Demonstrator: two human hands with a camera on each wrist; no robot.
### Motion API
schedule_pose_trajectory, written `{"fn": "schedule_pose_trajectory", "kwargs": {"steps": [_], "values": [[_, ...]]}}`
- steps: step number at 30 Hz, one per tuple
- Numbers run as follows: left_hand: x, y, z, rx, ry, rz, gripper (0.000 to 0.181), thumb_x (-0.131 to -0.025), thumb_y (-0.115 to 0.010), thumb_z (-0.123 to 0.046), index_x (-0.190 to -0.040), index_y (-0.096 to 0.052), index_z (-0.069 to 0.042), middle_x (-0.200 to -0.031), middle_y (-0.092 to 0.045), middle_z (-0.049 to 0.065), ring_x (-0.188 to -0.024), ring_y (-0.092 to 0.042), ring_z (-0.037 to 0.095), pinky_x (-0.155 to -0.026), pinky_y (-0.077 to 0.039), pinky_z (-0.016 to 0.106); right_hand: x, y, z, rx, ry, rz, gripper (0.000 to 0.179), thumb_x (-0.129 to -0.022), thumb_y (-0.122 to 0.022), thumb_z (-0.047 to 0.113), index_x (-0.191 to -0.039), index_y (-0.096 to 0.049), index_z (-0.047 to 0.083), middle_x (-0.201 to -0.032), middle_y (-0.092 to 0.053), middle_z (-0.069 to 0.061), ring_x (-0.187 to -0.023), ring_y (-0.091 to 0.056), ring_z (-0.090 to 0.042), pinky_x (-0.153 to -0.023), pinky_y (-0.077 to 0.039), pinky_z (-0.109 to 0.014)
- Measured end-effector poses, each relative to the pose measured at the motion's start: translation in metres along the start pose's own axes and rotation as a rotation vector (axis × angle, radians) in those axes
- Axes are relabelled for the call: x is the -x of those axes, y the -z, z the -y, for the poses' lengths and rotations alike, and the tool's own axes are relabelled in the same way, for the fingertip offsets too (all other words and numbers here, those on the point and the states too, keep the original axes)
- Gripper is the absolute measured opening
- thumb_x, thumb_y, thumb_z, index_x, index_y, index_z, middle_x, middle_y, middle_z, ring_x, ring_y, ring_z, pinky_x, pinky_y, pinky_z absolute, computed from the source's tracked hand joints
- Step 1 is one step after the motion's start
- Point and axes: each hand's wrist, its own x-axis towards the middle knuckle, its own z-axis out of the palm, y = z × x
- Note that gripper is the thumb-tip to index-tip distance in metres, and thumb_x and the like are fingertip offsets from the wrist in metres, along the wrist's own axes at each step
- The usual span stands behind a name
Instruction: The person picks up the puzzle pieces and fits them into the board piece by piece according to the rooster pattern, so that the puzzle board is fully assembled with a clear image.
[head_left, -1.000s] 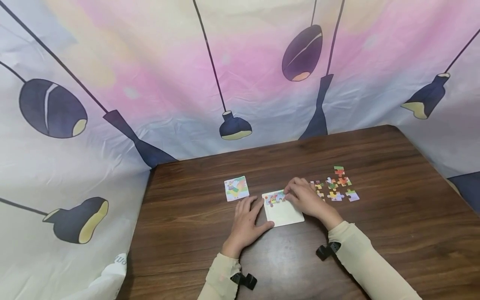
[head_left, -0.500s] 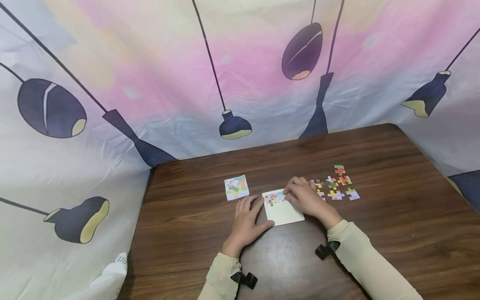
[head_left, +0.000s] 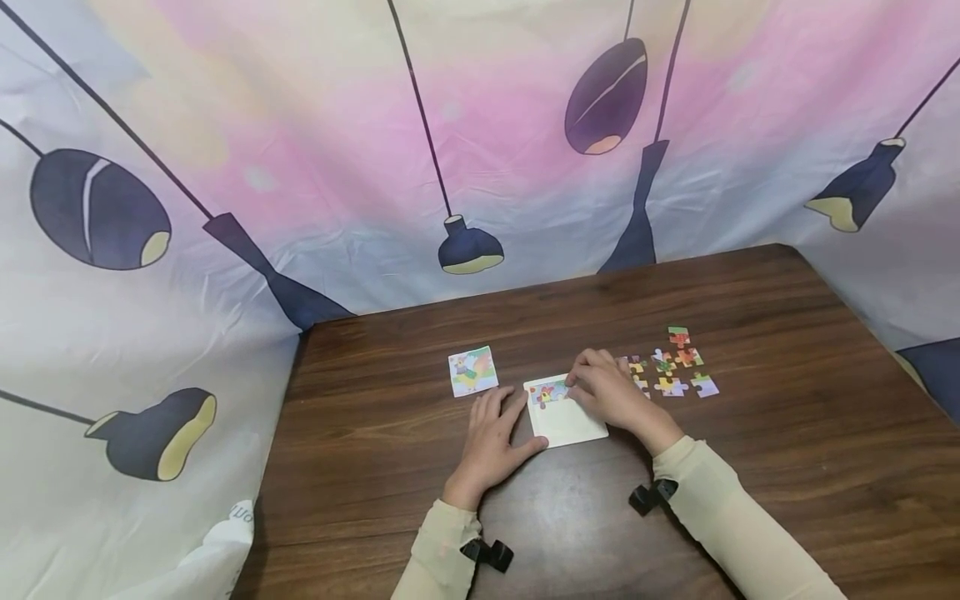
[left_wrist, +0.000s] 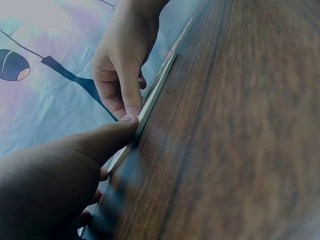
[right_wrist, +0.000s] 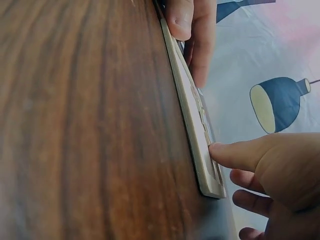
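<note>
A white square puzzle board (head_left: pixel 570 427) lies on the wooden table, with a few joined jigsaw pieces (head_left: pixel 545 395) along its far edge. My left hand (head_left: pixel 491 446) rests beside the board with fingers spread; its thumb touches the near left corner and its index finger the left edge. At the board's far right corner, my right hand (head_left: pixel 606 390) pinches a puzzle piece that its fingers mostly hide. In the right wrist view, the right thumb (right_wrist: pixel 240 154) touches the board's inside near its raised rim (right_wrist: pixel 192 135).
Several loose jigsaw pieces (head_left: pixel 672 387) lie right of the board, some partly behind the right hand. A square picture card (head_left: pixel 473 372) with a cartoon bird lies at the far left of the board. A patterned cloth (head_left: pixel 360 167) hangs behind the table (head_left: pixel 787 400).
Both hands keep nearly the same places on the board. The whole head view has shifted slightly, so everything sits a little higher in it.
</note>
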Motion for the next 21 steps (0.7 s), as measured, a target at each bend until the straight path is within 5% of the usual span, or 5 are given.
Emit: {"fn": "schedule_pose_trajectory", "kwargs": {"steps": [9,21], "values": [[-0.0022,-0.0012,-0.0007,0.017,0.023,0.021,0.077,-0.096,-0.076,-0.050,-0.156,-0.052,-0.009,-0.159,-0.042,0.017,-0.151,-0.033,0.039,-0.126,-0.018,0.063,0.0007,0.0002,0.0025,0.012,0.058,0.025,0.019,-0.100,-0.069,0.007,-0.113,-0.081,0.015,-0.110,-0.062,-0.002,-0.112,-0.053,-0.029,-0.091,-0.035,-0.054],[-0.0005,-0.0006,-0.0003,0.025,0.005,0.003,0.078,-0.095,-0.078,-0.048,-0.155,-0.053,-0.006,-0.158,-0.042,0.019,-0.150,-0.033,0.041,-0.125,-0.019,0.063,0.0014,-0.0023,0.0022,-0.020,0.102,0.040,0.027,-0.094,-0.079,0.016,-0.121,-0.081,0.017,-0.116,-0.062,-0.003,-0.115,-0.051,-0.030,-0.090,-0.034,-0.052]]}}
